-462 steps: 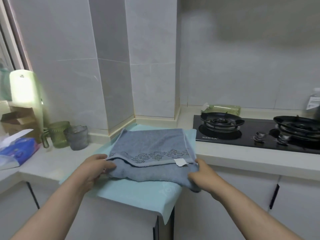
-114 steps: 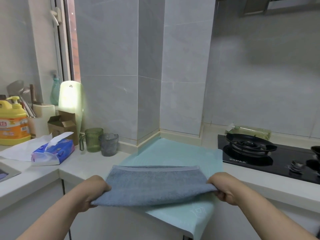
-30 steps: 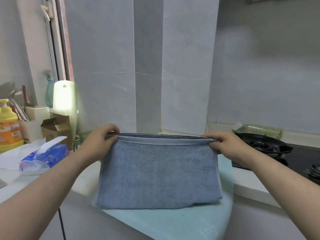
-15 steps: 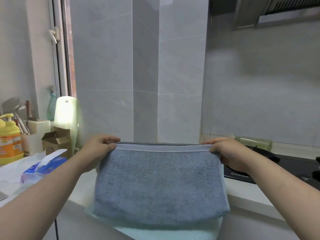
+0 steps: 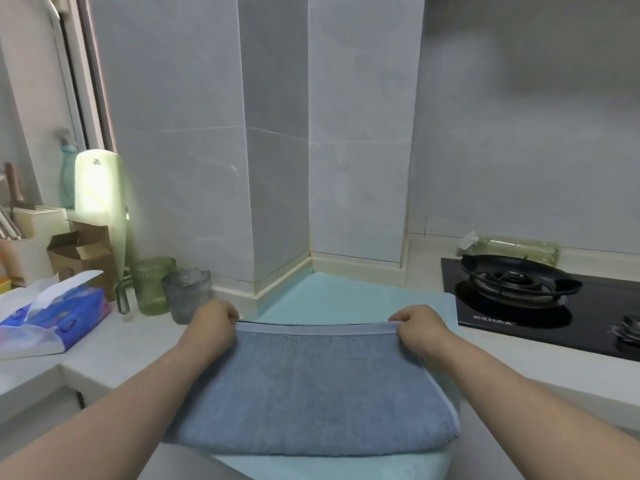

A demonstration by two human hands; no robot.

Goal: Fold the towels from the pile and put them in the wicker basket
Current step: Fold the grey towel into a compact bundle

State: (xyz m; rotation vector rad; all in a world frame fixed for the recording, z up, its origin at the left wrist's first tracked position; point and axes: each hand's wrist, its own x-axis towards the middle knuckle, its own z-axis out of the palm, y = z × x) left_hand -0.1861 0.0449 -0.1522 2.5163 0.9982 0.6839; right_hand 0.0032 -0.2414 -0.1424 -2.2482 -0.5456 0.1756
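Towel [image 5: 311, 393], blue and folded, fills the middle of the head view, its far hem stretched level between two hands while its near fold rests on the mat [image 5: 346, 299], a pale turquoise sheet spread over the counter [image 5: 519, 368]. The left hand [image 5: 211, 325] is closed on the hem's left corner, fingers curled under and thumb on top; the right hand [image 5: 420, 327] is closed in the same way on the right corner. Both forearms reach in from the bottom edge, one on each side of the towel. Whether the far part of the towel lies on the mat or hangs just above it cannot be told. The mat shows beyond the hem, running to the tiled corner, and again below the towel's near fold, at the counter's front edge. Left of the towel, near the left hand, stand a grey glass [image 5: 187, 294] and a green mug [image 5: 150, 285], just beside each other. Farther left of the towel lies a blue tissue pack [image 5: 52, 317], with a cardboard box [image 5: 83, 254] behind it. Right of the towel, just beyond the mat's edge, sits a black hob [image 5: 540, 306] with a burner ring, and a bottle [image 5: 516, 249] lies on its side behind it.
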